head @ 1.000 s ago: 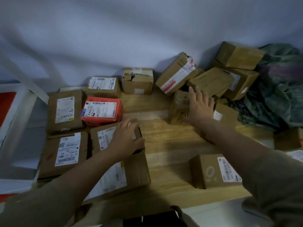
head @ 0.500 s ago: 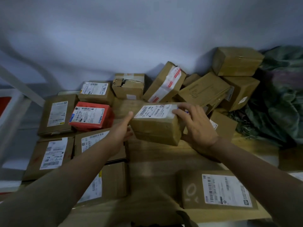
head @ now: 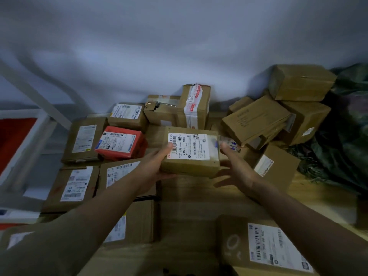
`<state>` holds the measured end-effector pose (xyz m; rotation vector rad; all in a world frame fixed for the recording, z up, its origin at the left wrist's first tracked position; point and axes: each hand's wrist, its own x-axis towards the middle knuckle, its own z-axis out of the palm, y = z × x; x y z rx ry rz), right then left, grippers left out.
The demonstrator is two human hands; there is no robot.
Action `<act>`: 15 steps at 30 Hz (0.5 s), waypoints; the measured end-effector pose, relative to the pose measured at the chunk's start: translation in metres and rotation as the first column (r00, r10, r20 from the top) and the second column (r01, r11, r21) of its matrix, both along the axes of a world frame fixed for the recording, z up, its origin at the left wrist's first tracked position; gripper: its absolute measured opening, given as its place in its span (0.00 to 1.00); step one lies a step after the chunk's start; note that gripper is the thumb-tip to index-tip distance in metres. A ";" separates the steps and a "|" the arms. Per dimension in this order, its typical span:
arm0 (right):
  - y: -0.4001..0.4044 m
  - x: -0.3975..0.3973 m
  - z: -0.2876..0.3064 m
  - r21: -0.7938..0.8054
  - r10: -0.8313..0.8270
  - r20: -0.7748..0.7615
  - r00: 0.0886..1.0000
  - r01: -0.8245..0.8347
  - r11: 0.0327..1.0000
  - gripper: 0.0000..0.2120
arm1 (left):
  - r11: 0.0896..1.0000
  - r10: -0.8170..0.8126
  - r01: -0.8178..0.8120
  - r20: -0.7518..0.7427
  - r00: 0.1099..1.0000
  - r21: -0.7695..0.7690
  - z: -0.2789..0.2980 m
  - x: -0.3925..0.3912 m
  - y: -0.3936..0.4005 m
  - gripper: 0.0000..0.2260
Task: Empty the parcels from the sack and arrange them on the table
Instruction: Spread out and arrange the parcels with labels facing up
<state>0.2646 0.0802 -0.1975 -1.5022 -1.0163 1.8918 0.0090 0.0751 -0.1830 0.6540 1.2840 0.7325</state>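
Labelled parcel (head: 191, 148) — left hand (head: 156, 168) gripping it, right hand (head: 237, 169) just beside

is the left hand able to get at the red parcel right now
Probably not yet: the left hand holds the labelled box. The way itself looks free: the red parcel lies just to its left, top uncovered.

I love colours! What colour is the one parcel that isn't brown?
It's a red parcel; head view shows it.
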 end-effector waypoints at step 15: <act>0.046 -0.074 -0.046 0.093 -0.025 0.333 0.942 -0.007 0.996 0.31 | 0.963 0.138 0.079 -0.728 0.672 0.256 -0.007 -0.057 -0.019 0.14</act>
